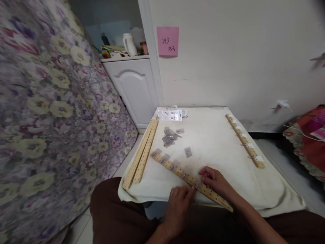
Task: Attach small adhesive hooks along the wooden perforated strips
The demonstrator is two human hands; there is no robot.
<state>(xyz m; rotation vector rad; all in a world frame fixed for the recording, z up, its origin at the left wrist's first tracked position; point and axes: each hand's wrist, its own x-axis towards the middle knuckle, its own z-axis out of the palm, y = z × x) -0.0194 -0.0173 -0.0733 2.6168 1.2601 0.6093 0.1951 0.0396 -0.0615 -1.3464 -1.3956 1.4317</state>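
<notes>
A long perforated wooden strip [177,170] lies slantwise on a cloth-covered table [266,189], with small metal clips and clear bags set along its upper half. My left hand [179,203] pinches at the strip's near edge, fingers closed on a small piece I cannot make out. My right hand [215,181] rests on the strip just to the right, fingers curled onto it near a clip. A pile of small clear bags with metal parts [170,137] lies beyond the strip, and one loose bag [188,151] sits alone nearer to it.
Two more wooden strips [142,154] lie side by side along the table's left edge. Another strip with white tags [245,140] lies at the right. A clear packet [169,115] sits at the far edge. A floral mattress [50,101] leans at the left; a white cabinet [135,89] stands behind.
</notes>
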